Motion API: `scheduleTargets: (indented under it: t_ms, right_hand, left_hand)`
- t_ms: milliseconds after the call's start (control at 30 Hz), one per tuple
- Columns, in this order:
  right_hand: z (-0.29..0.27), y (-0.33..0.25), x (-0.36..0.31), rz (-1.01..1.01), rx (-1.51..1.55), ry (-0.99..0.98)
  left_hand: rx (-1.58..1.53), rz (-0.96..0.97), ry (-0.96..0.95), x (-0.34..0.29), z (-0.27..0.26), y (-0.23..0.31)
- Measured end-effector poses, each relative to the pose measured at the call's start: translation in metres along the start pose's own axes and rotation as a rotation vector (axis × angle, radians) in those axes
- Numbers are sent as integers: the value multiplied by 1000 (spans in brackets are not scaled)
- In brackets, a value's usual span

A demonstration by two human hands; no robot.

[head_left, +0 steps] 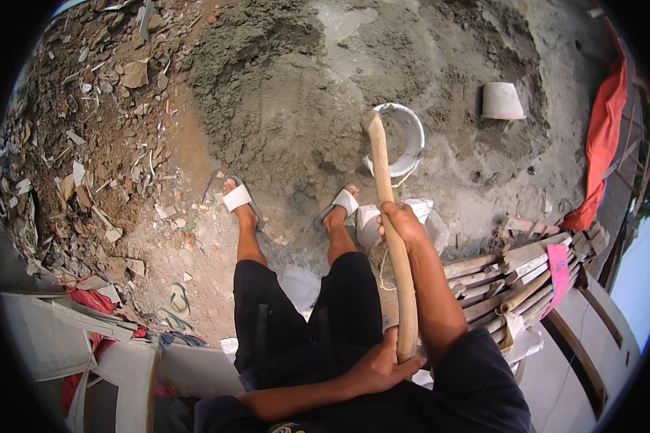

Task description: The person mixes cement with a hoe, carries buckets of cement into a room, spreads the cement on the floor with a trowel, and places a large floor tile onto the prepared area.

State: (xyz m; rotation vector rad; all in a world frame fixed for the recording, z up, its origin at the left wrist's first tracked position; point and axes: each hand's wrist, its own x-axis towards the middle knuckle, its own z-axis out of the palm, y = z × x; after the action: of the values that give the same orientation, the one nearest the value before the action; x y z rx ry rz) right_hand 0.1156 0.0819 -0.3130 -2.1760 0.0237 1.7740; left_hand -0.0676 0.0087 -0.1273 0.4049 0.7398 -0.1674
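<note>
A long, slightly bent pale wooden tool handle (399,281) slants up in front of me, its far end over the left rim of a bucket (414,141). My right hand (406,224) is closed round the middle of the handle. Lower down, close to my body, my left hand (379,366) grips its near end. I cannot make out a blade on the tool. The bucket has a pale, mortar-smeared rim and a thin handle, and stands at the edge of a spread of wet grey mortar (274,101).
A second bucket (503,101) lies upturned on the mortar at right. Rubble (115,144) covers the left side. Stacked bamboo and wood (498,289) lie at my right, below a red tarp (605,137). My sandalled feet stand at the mortar's near edge, beside a whitish block (368,220).
</note>
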Motion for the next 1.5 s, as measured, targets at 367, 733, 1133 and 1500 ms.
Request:
scheduleTargets:
  t_ms: [367,733,1133,1500]
  right_hand:
    - [72,128,53,-241,192,385]
    - [124,76,23,-304,291,133]
    - [42,312,-64,36,249,614]
    - [-79,383,26,-151,-636,449]
  left_hand:
    - [1096,-125,751,49,-198,-196]
    - [854,153,726,-29,-204,-147]
    - [364,-165,753,15,-331,-48]
    - [2134,195,450,235,-142,129]
